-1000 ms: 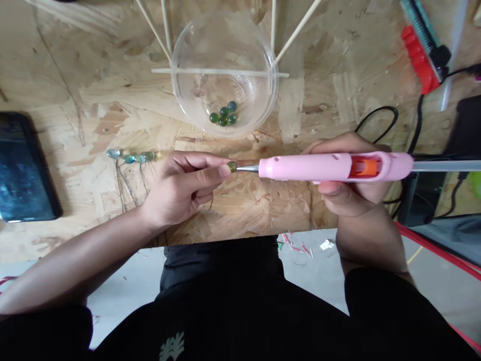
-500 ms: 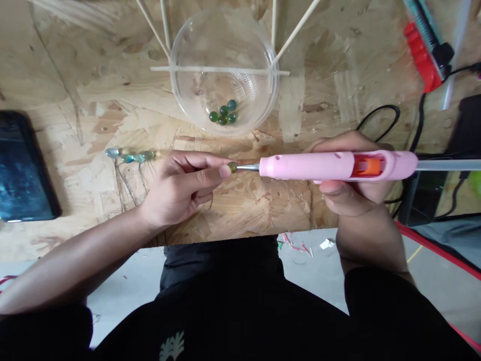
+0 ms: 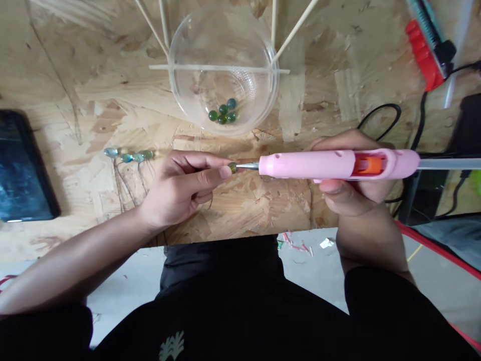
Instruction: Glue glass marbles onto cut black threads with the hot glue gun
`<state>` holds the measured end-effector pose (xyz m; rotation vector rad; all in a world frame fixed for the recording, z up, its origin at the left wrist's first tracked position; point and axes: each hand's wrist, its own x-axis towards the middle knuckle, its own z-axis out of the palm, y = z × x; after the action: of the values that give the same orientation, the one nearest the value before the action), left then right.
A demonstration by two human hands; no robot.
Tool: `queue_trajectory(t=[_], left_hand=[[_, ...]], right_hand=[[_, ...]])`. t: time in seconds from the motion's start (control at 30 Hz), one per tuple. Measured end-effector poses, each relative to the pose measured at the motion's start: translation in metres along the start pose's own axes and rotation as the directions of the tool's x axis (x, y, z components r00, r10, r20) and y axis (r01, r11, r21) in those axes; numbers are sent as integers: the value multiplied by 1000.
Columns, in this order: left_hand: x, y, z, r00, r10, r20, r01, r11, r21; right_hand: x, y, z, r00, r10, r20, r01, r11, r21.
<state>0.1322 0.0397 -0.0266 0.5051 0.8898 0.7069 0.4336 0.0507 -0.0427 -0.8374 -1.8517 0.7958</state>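
Observation:
Between thumb and forefinger, my left hand (image 3: 184,188) pinches a small green glass marble (image 3: 233,168). My right hand (image 3: 349,193) is wrapped round a pink hot glue gun (image 3: 308,164) with an orange part inside and a clear glue stick (image 3: 447,164) at its back end. The gun's metal nozzle points left, and its tip appears to touch the marble. Left of my left hand lie several glass marbles (image 3: 127,157) in a row, with thin dark strings attached. Beyond my hands, a clear plastic bowl (image 3: 175,90) holds several green marbles (image 3: 222,119).
Pale wooden sticks (image 3: 298,29) lie under and around the bowl on the chipboard table (image 3: 124,90). A dark phone (image 3: 26,168) is at the left. On the right are a red-handled tool (image 3: 424,57), black cables (image 3: 423,120) and a black power strip (image 3: 419,198). Scraps (image 3: 326,243) litter the floor.
Almost nothing differs. Both hands keep the marble and the glue gun in nearly the same place, and the view has shifted very slightly.

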Motion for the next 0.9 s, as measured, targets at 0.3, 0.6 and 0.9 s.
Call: queue_trajectory(t=[0.3, 0.6, 0.9], left_hand=[[0, 1, -1, 1000, -10, 5, 10, 1000, 18], [0, 0, -2, 1000, -8, -19, 9, 999, 44], [0, 0, -1, 1000, -5, 3, 5, 1000, 11]], right_hand=[[1, 1, -2, 999, -11, 42, 12, 1000, -11], [-1, -2, 3, 999, 40, -33, -40, 999, 9], [1, -3, -2, 999, 14, 35, -13, 1000, -20]])
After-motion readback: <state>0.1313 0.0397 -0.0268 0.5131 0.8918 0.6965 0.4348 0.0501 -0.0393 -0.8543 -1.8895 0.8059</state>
